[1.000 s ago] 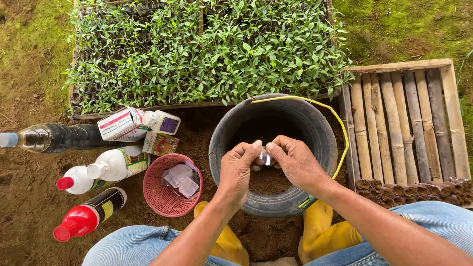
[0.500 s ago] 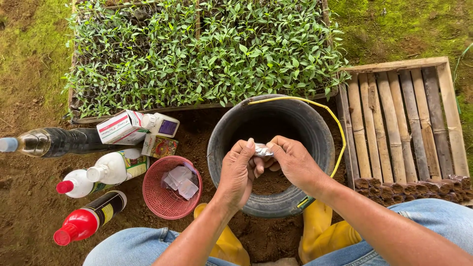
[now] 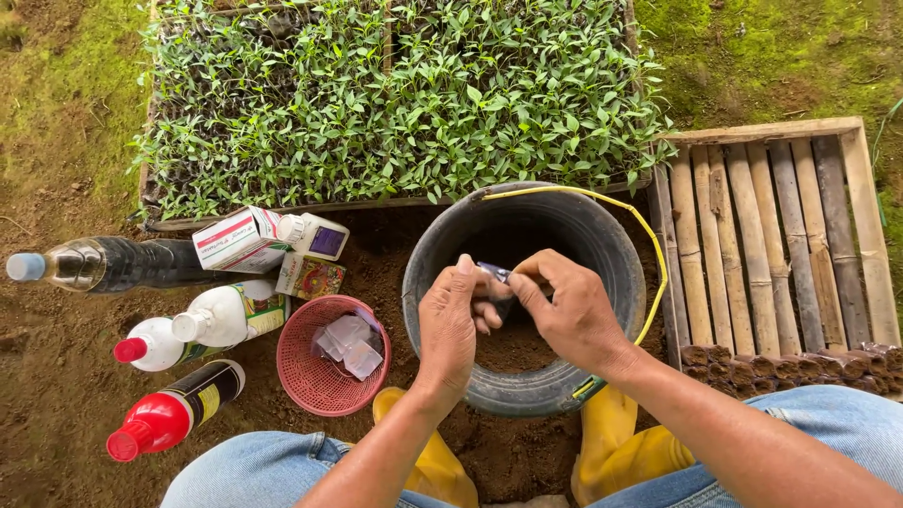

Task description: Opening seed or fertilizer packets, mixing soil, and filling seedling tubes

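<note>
Since the earlier frame our hands have shifted only slightly, staying together above the black bucket. Our left hand and right hand pinch a small sachet between fingertips, wrists angled inward over the soil.

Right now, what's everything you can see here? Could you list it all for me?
seedling tray: one, green plants, top
bucket: one, dark with yellow handle, centre, soil inside
small packet: one, pale, pinched between both hands over the bucket
basket: one, red, left of bucket, clear packets inside
bottles: four, lying at left, two red-capped
boxes: about three, white and coloured, above basket
bamboo rack: one, brown, right
boots: two, yellow, bottom
left hand: on packet
right hand: on packet
</note>
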